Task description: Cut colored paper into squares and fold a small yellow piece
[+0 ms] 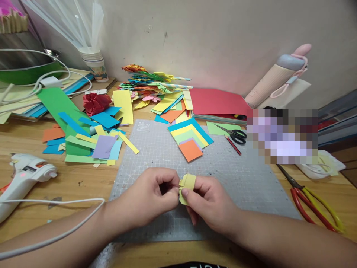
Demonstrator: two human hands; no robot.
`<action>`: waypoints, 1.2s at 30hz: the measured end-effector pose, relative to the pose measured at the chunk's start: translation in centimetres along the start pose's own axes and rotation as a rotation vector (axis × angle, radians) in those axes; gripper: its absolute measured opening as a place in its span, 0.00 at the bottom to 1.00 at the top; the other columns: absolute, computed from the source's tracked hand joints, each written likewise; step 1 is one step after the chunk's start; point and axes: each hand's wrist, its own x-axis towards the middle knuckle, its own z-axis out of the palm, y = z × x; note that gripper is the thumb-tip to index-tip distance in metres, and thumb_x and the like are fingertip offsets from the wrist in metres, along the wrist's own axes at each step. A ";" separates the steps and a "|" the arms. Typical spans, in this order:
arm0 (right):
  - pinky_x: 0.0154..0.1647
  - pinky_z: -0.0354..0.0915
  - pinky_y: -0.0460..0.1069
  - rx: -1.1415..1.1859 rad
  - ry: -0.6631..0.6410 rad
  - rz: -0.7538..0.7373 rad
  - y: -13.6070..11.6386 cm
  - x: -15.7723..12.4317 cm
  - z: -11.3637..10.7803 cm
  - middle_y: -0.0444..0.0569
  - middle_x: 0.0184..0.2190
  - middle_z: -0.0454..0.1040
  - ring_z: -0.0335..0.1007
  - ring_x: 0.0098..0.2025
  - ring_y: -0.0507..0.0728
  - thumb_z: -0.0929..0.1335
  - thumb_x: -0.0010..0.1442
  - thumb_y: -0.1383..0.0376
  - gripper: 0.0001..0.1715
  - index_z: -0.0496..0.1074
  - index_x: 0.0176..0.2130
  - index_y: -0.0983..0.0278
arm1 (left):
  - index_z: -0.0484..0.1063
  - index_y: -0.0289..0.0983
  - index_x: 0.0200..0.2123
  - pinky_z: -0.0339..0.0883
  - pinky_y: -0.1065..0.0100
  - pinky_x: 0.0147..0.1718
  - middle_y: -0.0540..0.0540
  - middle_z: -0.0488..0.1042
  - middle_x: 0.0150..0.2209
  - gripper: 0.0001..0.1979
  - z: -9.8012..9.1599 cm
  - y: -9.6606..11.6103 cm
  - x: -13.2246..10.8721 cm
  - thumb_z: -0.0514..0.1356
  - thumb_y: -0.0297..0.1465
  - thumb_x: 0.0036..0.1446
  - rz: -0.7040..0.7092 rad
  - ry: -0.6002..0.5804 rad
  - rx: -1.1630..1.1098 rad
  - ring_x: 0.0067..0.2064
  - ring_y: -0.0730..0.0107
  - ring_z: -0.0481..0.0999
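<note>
A small folded piece of yellow paper (188, 182) is between my two hands, above the grey cutting mat (145, 230). My right hand (213, 199) pinches it with the thumb on top and the fingers behind. At the paper's left edge, my left hand (160, 190) is closed in a pinch, thumb against forefinger. Beyond the hands lies a fanned stack of coloured paper squares (190, 150), orange uppermost. Black-handled scissors (237, 136) and a red pencil (233, 145) rest to the right of that stack.
Left of the mat are paper scraps (104, 147) and a white glue gun (25, 178), its cable crossing my left forearm. Large red-and-yellow-handled scissors (315, 204) lie right. Along the wall stand paper cups with straws (96, 65), a red sheet (220, 102) and a pink bottle (276, 74).
</note>
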 end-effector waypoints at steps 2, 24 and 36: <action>0.16 0.54 0.43 -0.044 0.024 -0.016 0.0 -0.2 0.3 0.38 0.14 0.61 0.57 0.15 0.47 0.62 0.59 0.64 0.15 0.61 0.22 0.63 | 0.60 0.36 0.20 0.50 0.73 0.24 0.55 0.56 0.21 0.07 0.3 0.1 -0.1 0.54 0.27 0.48 -0.002 0.040 0.051 0.26 0.76 0.55; 0.16 0.58 0.42 0.330 -0.078 -0.027 0.2 0.2 -0.6 0.38 0.17 0.65 0.62 0.15 0.46 0.66 0.60 0.57 0.15 0.65 0.29 0.64 | 0.69 0.34 0.32 0.56 0.74 0.26 0.53 0.67 0.26 0.10 -1.3 0.0 0.6 0.62 0.35 0.56 -0.147 -0.242 -0.608 0.26 0.78 0.63; 0.18 0.57 0.43 0.195 -0.073 -0.078 0.0 -0.1 -0.4 0.38 0.16 0.65 0.60 0.16 0.46 0.64 0.62 0.60 0.12 0.65 0.28 0.64 | 0.68 0.34 0.28 0.55 0.72 0.29 0.54 0.66 0.23 0.09 -1.5 0.3 0.5 0.62 0.34 0.55 -0.145 -0.166 -0.401 0.27 0.76 0.63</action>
